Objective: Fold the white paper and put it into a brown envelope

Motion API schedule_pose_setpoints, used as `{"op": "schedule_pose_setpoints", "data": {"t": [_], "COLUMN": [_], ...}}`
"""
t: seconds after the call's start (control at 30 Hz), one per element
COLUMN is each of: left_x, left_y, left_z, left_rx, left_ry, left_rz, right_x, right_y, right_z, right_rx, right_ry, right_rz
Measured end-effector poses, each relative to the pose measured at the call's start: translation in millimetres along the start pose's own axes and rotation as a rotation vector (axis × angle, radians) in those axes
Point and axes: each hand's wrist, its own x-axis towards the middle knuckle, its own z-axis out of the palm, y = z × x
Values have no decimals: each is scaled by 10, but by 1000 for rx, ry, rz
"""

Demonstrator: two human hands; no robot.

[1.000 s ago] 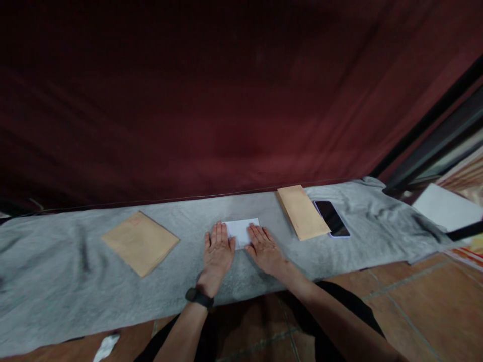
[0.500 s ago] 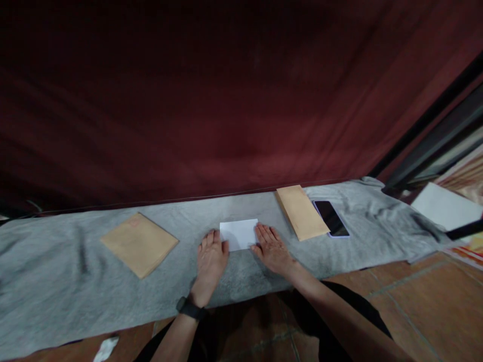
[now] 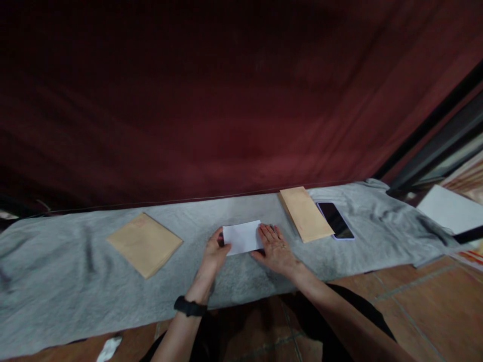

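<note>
A folded white paper point(image 3: 242, 236) is at the middle of a grey cloth point(image 3: 75, 291). My left hand point(image 3: 213, 253) pinches the paper's left edge, and the near edge looks raised off the cloth. My right hand point(image 3: 275, 247) lies at the paper's right edge with fingers stretched flat. A black watch sits on my left wrist.
A tan envelope point(image 3: 144, 244) lies on the cloth to the left. Another tan envelope point(image 3: 305, 213) lies to the right, with a dark phone point(image 3: 335, 220) beside it. A dark red curtain hangs behind. A white sheet point(image 3: 447, 209) is at the far right. Tiled floor lies below.
Both hands slid off the top of the white paper to its sides. My left hand went from flat to pinching the left edge, and the paper's near edge lifted slightly.
</note>
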Motion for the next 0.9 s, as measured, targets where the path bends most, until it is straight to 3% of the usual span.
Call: {"op": "schedule_pose_setpoints", "data": {"t": [0.13,0.2,0.37,0.47,0.57,0.73,0.9], "left_x": [-29,-39,-51,-83,-114,-147,-240], "left_y": [131,202,325,389,412,310,228], "left_z": [-78,-112,-158,-163,-142,-10,181], "left_rx": [-346,-471,-421,-459,-445,-393,-439], "left_ry": [-100,-121,-42,-143,-223,-179,-140], "left_rz": [-197,-210,-70,-27,-109,-211,-268], "right_x": [48,87,187,232,277,329,235], "right_y": [-22,-29,45,148,238,252,1], "right_z": [-73,-129,-317,-383,-362,-257,-192], "right_rx": [39,95,410,578,705,575,367], "right_ry": [-6,26,168,178,133,250,241], "right_rz": [-47,-52,74,116,144,205,78]}}
